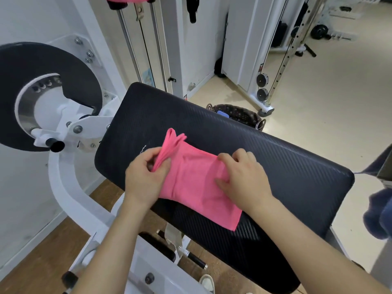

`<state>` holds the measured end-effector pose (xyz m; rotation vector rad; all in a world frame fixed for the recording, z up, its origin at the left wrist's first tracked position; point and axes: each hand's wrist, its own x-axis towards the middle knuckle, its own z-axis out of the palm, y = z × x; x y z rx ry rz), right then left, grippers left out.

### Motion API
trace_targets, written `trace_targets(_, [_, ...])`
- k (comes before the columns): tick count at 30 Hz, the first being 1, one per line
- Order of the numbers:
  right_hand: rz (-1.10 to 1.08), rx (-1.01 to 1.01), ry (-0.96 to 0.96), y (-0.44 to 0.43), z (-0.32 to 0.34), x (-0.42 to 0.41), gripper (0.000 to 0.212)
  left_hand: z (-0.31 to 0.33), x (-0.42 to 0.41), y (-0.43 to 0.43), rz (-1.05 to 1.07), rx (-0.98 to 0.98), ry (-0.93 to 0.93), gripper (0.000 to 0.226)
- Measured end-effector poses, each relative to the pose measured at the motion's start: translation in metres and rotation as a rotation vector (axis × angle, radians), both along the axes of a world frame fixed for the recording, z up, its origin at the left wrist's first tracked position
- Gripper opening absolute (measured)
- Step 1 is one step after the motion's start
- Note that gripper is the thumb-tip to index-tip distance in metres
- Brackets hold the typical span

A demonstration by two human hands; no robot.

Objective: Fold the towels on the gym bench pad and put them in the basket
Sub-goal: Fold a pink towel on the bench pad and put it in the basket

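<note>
- Head view: 1 pink towel lies on the black bench pad, toward its near left part, with the towel's near corner hanging over the pad's front edge.
- The left hand pinches the towel's bunched left edge between thumb and curled fingers. That edge is lifted off the pad, and its folds stand up in a loose point toward the far side.
- The right hand rests on the towel's right side with knuckles up and fingers bent. The fingertips and thumb are closed on the cloth there.
- Between the 2 hands the towel is fairly flat, with a few creases.
- The basket, dark with a small printed pattern, stands on the floor just behind the pad's far edge. Something blue shows inside it.
- A dark blue cloth is at the right edge of the picture, beside the end of the pad.
- To the left are the machine's black disc and white frame.
- Pulleys on a cable rig stand farther back on the pale floor.
- A white shoe shows at the bottom, below the pad.
</note>
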<state>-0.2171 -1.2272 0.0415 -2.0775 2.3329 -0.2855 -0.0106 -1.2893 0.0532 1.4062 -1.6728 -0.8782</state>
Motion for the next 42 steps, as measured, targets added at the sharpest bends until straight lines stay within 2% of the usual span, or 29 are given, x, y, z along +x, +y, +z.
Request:
trace_targets(4, [-0.034, -0.293, 0.014, -0.016, -0.018, -0.003, 0.021, 0.002, 0.002, 0.002, -0.033, 0.0, 0.024, 0.021])
trace_targets(9, [-0.017, -0.336, -0.017, -0.033, -0.017, 0.001, 0.012, 0.006, 0.0, 0.012, -0.053, -0.001, 0.072, 0.02])
trace_targets(11, [0.07, -0.306, -0.108, -0.029, -0.015, 0.004, 0.019, 0.008, -0.003, 0.02, -0.079, -0.017, 0.087, 0.018])
trace_targets(13, [0.234, -0.13, -0.308, -0.026, -0.009, 0.011, 0.032, 0.007, -0.005, 0.028, -0.103, -0.032, 0.105, 0.019])
trace_targets(15, [0.299, 0.064, -0.472, -0.032, -0.007, 0.016, 0.032, 0.005, -0.006, 0.036, -0.143, -0.041, 0.104, 0.02])
trace_targets(17, [0.153, 0.104, -0.655, -0.043, -0.006, 0.018, 0.03, 0.003, -0.007, 0.041, -0.149, -0.055, 0.099, 0.019])
trace_targets(20, [-0.172, 0.208, -1.138, -0.056, 0.005, 0.016, 0.047, 0.002, -0.004, 0.045, -0.091, -0.085, 0.096, 0.019])
trace_targets(23, [-0.294, 0.358, -1.527, -0.05, 0.024, 0.012, 0.038, 0.0, -0.006, 0.05, -0.152, -0.107, 0.096, 0.022])
trace_targets(25, [-0.321, 0.483, -1.638, -0.036, 0.038, 0.001, 0.043, -0.005, -0.015, 0.055, -0.229, -0.099, 0.09, 0.025])
trace_targets(26, [-0.289, 0.531, -1.604, -0.027, 0.043, -0.007, 0.048, -0.01, -0.021, 0.058, -0.25, -0.112, 0.056, 0.028])
trace_targets(28, [-0.189, 0.596, -1.417, -0.007, 0.052, -0.02, 0.049, -0.022, -0.034, 0.065, -0.264, -0.187, -0.07, 0.031])
trace_targets(30, [-0.168, 0.566, -1.202, 0.01, 0.054, -0.023, 0.046, -0.034, -0.046, 0.073, -0.303, -0.216, -0.197, 0.033])
trace_targets(32, [-0.216, 0.443, -1.064, 0.02, 0.043, -0.019, 0.04, -0.043, -0.057, 0.08, -0.355, -0.207, -0.261, 0.039])
trace_targets(36, [-0.287, 0.105, -0.852, 0.027, 0.019, -0.016, 0.029, -0.058, -0.067, 0.087, -0.453, -0.214, -0.25, 0.052])
trace_targets(42, [-0.32, -0.058, -0.694, 0.037, 0.011, -0.016, 0.029, -0.06, -0.077, 0.099, -0.518, -0.279, -0.299, 0.058])
